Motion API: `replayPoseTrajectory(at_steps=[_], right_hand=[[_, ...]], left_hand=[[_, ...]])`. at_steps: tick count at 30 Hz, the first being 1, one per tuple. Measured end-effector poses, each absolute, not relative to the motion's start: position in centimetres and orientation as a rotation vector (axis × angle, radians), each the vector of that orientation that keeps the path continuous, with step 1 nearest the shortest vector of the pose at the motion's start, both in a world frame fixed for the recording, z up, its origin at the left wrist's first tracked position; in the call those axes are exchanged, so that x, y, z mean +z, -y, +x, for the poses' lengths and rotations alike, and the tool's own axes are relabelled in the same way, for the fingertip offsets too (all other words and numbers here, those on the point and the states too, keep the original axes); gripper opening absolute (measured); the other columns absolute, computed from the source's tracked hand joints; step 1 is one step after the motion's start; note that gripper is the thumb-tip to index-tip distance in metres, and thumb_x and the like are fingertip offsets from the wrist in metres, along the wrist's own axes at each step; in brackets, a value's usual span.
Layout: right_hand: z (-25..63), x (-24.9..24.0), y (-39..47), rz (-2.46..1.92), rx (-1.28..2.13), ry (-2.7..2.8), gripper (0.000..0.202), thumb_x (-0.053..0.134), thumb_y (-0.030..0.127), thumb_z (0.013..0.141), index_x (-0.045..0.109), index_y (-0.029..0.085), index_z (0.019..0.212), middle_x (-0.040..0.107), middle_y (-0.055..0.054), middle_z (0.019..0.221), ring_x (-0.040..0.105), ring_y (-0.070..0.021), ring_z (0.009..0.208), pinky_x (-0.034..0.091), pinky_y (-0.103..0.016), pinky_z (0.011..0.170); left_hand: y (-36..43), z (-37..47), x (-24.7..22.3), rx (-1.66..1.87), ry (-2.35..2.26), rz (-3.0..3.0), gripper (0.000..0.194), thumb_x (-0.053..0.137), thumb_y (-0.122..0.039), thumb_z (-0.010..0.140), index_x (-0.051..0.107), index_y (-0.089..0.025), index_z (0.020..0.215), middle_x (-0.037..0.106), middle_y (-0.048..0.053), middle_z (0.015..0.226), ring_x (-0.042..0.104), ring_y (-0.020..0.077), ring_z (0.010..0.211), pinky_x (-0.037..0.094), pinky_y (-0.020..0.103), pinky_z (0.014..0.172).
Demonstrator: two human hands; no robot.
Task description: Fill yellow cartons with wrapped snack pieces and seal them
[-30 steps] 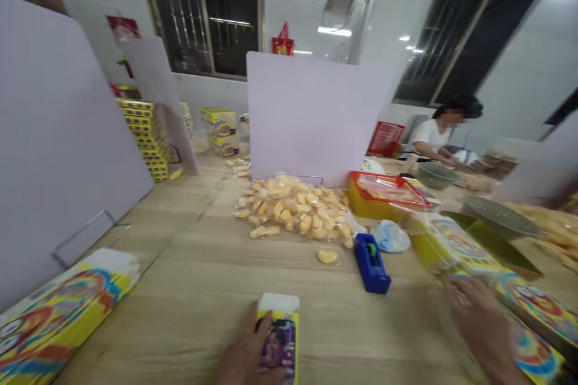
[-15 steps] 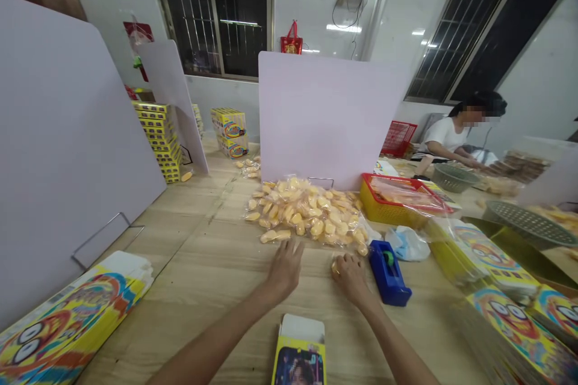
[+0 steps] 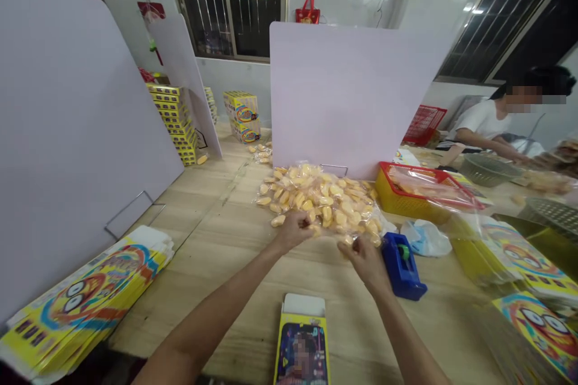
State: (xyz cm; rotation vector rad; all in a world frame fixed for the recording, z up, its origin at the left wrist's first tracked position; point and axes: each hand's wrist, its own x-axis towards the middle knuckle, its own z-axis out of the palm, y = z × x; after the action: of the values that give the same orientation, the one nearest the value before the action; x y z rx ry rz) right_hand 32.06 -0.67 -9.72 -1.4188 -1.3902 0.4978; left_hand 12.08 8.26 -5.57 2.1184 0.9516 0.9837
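Observation:
A heap of small yellow pieces in clear wrappers (image 3: pixel 325 195) lies before the upright white panel. My left hand (image 3: pixel 294 230) is at the heap's front left edge, its fingers pinched on a wrapped piece. At the front right edge, my right hand (image 3: pixel 361 254) has its thumb and fingertips closed on another wrapped piece, just left of the blue tape dispenser (image 3: pixel 404 267). Nearer to me, between my forearms, a yellow box (image 3: pixel 303 343) with a white flap at its far end lies on the wooden table (image 3: pixel 217 289).
Flat yellow cartons (image 3: pixel 90 301) are stacked at the left, and more (image 3: pixel 537 319) at the right. A yellow basket with a red rim (image 3: pixel 415 204) stands behind the dispenser, near a crumpled white-blue wrapper (image 3: pixel 425 237). A person (image 3: pixel 485 123) sits at the far right.
My left hand has moved forward to the heap and its fingers have closed. My right hand has shifted slightly up to the heap's edge. The view has turned and tilted down.

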Motion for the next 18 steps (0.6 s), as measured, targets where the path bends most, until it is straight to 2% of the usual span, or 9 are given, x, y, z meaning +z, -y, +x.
replayPoseTrajectory(at_steps=[2,4,8,10,13,18], right_hand=[[29.5,-9.0,0.5,-1.232,0.681,1.255,0.030,0.063,0.047,0.077,0.050,0.021,0.082,0.051,0.003,0.070,0.046,-0.0152,0.063,0.037,-0.027,0.058],[26.6,-9.3,0.5,-1.129,0.778,1.164,0.031,0.062,0.048,0.079,0.050,0.020,0.086,0.050,0.004,0.070,0.044,-0.0136,0.061,0.037,-0.026,0.056],[22.1,-11.4,1.5,-1.210,0.697,1.073,0.032,0.057,0.048,0.083,0.043,0.022,0.073,0.035,0.008,0.060,0.035,-0.0108,0.054,0.031,-0.024,0.051],[20.7,-12.1,2.5,-1.248,0.648,1.070,0.031,0.054,0.047,0.085,0.041,0.022,0.073,0.034,0.008,0.061,0.035,-0.0109,0.055,0.031,-0.024,0.052],[19.8,-12.1,4.0,-1.291,0.623,1.057,0.029,0.053,0.047,0.085,0.041,0.022,0.076,0.039,0.008,0.063,0.037,-0.0116,0.057,0.032,-0.024,0.053],[20.6,-12.1,4.9,-1.277,0.720,1.041,0.032,0.050,0.053,0.085,0.044,0.022,0.077,0.046,0.005,0.067,0.044,-0.0132,0.063,0.037,-0.025,0.058]], left_hand=[[-5.8,11.3,-6.3,1.039,-0.925,1.857,0.009,0.057,-0.024,0.075,0.058,-0.015,0.076,0.055,-0.001,0.065,0.053,0.0132,0.060,0.040,0.024,0.056],[-3.4,11.3,-7.5,1.162,-0.873,1.492,0.018,0.058,-0.033,0.079,0.057,-0.016,0.082,0.053,-0.002,0.067,0.050,0.0109,0.059,0.038,0.022,0.057],[0.1,12.7,-9.7,1.434,-0.966,1.059,0.034,0.062,-0.047,0.079,0.048,-0.017,0.068,0.040,-0.006,0.059,0.038,0.0081,0.055,0.030,0.020,0.052],[1.1,13.4,-10.3,1.487,-1.058,1.042,0.041,0.060,-0.051,0.079,0.041,-0.018,0.061,0.034,-0.006,0.056,0.033,0.0083,0.054,0.027,0.021,0.050],[1.9,13.7,-10.4,1.476,-1.140,1.089,0.045,0.057,-0.053,0.079,0.037,-0.020,0.057,0.032,-0.006,0.055,0.032,0.0093,0.055,0.027,0.023,0.051],[1.6,12.5,-10.6,1.366,-1.167,1.077,0.038,0.061,-0.045,0.075,0.043,-0.019,0.054,0.036,-0.005,0.054,0.036,0.0102,0.055,0.026,0.024,0.051]])
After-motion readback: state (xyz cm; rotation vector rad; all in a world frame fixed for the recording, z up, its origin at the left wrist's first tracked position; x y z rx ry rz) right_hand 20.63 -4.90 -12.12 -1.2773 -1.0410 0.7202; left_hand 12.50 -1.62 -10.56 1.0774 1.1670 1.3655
